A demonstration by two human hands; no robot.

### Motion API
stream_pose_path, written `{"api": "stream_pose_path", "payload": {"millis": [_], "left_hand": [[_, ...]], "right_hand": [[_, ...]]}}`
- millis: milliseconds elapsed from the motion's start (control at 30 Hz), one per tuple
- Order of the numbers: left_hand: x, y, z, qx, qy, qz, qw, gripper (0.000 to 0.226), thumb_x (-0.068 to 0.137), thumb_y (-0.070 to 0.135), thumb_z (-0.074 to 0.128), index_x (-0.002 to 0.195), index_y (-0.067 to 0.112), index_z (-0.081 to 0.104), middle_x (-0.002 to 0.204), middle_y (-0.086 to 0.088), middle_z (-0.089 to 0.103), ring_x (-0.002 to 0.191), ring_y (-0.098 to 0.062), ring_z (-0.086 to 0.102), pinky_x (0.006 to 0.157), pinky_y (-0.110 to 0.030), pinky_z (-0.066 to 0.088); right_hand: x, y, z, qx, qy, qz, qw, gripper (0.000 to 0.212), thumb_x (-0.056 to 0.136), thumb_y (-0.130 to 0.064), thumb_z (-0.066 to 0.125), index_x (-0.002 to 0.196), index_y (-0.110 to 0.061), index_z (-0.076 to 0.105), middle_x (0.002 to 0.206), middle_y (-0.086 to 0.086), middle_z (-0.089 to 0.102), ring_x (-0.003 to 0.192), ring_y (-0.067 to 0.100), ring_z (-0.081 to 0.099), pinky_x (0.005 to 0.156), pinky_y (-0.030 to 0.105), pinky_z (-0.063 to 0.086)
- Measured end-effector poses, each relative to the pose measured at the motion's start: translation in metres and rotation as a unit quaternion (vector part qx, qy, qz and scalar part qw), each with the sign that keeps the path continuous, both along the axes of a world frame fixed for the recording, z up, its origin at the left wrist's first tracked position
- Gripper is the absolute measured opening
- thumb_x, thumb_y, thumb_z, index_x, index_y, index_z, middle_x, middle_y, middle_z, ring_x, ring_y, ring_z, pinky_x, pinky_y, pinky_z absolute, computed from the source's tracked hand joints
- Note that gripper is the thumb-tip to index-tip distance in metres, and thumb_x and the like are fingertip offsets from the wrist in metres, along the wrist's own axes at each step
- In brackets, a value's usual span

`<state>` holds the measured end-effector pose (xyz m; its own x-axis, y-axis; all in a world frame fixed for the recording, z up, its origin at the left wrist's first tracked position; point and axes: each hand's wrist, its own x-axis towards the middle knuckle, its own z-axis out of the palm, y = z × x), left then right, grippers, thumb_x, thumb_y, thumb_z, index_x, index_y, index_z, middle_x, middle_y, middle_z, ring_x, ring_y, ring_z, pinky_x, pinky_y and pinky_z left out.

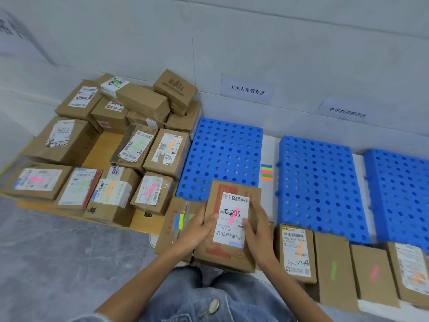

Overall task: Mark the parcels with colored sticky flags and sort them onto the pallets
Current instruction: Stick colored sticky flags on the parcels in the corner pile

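A brown cardboard parcel (229, 249) with red print and a white label is in front of me, and a pink sticky flag (234, 215) lies across the label. My left hand (200, 226) grips its left edge, thumb on the label. My right hand (256, 231) holds its right edge, thumb on the label. Three blue perforated pallets stand ahead: left (220, 156), middle (322, 187), right (399, 194). A strip of colored sticky flags (266, 172) lies between the left and middle pallets. More flags (179, 221) sit on a flat parcel under my left hand.
A heap of flagged brown parcels (111, 154) fills a wooden board at left. Several parcels with orange, green and pink flags (336, 263) line the floor at right, before the pallets. Paper signs (247, 89) hang on the white wall. My knees in jeans are below.
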<state>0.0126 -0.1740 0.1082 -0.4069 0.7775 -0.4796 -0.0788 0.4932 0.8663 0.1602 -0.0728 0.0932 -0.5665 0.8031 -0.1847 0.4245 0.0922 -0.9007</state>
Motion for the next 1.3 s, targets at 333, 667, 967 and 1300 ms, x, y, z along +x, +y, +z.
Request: {"api": "stream_pose_path", "payload": {"millis": [333, 667, 967, 1300], "left_hand": [[-0.092, 0.009, 0.067, 0.166, 0.003, 0.155, 0.974, 0.037, 0.096, 0.03, 0.047, 0.13, 0.042, 0.039, 0.121, 0.01, 0.062, 0.109, -0.008, 0.062, 0.084, -0.024, 0.054], [-0.327, -0.069, 0.11, 0.17, 0.177, 0.227, 0.943, 0.044, 0.097, 0.033, 0.045, 0.14, 0.025, 0.038, 0.113, 0.022, 0.06, 0.102, 0.01, 0.06, 0.078, -0.008, 0.048], [-0.457, -0.123, 0.047, 0.057, 0.167, 0.205, 0.963, 0.045, 0.094, 0.045, 0.048, 0.136, 0.031, 0.044, 0.122, 0.005, 0.063, 0.11, -0.013, 0.06, 0.096, -0.043, 0.049], [-0.509, -0.134, 0.008, 0.023, 0.122, 0.219, 0.968, 0.049, 0.092, 0.051, 0.049, 0.135, 0.028, 0.045, 0.121, 0.005, 0.064, 0.11, -0.016, 0.06, 0.096, -0.04, 0.048]], "right_hand": [[-0.09, 0.031, 0.108, -0.045, 0.196, 0.056, 0.978, 0.062, 0.093, -0.023, 0.053, 0.147, -0.029, 0.021, 0.148, -0.016, 0.033, 0.133, -0.005, 0.033, 0.111, 0.037, 0.036], [-0.34, -0.029, 0.133, -0.025, 0.221, 0.19, 0.956, 0.07, 0.095, 0.001, 0.046, 0.151, -0.017, 0.009, 0.152, -0.006, 0.029, 0.136, -0.001, 0.032, 0.111, 0.03, 0.034], [-0.48, -0.089, 0.058, -0.152, 0.087, 0.176, 0.969, 0.083, 0.095, -0.003, 0.048, 0.149, -0.029, -0.009, 0.154, -0.003, 0.024, 0.133, 0.019, 0.038, 0.105, 0.049, 0.04], [-0.521, -0.101, 0.032, -0.097, 0.035, 0.197, 0.975, 0.076, 0.095, 0.002, 0.04, 0.15, -0.027, -0.003, 0.157, -0.007, 0.011, 0.142, 0.012, 0.02, 0.113, 0.04, 0.031]]}}
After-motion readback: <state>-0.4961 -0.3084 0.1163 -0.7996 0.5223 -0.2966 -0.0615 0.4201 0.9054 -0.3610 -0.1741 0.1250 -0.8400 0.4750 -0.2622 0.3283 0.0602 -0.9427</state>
